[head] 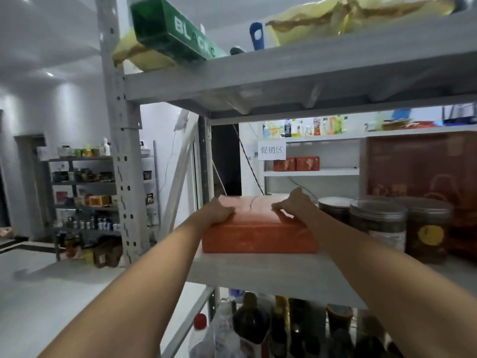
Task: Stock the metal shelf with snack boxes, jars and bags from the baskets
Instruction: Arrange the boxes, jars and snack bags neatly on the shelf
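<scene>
An orange-red snack box (pixel 258 236) lies flat on the middle board of the grey metal shelf (pixel 271 277), near its left end. My left hand (pixel 219 211) grips the box's top left edge, fingers curled over it. At the top right edge my right hand (pixel 294 205) holds the box with its fingers bent over the lid. Right of the box stand three clear jars with metal lids (pixel 379 223), filled with dark contents.
A dark red carton (pixel 423 164) stands behind the jars. The board above carries a green box (pixel 173 29) and yellow bags (pixel 348 19). Bottles (pixel 250 324) fill the board below. The shelf's upright post (pixel 124 151) is at the left; other stocked shelves stand behind.
</scene>
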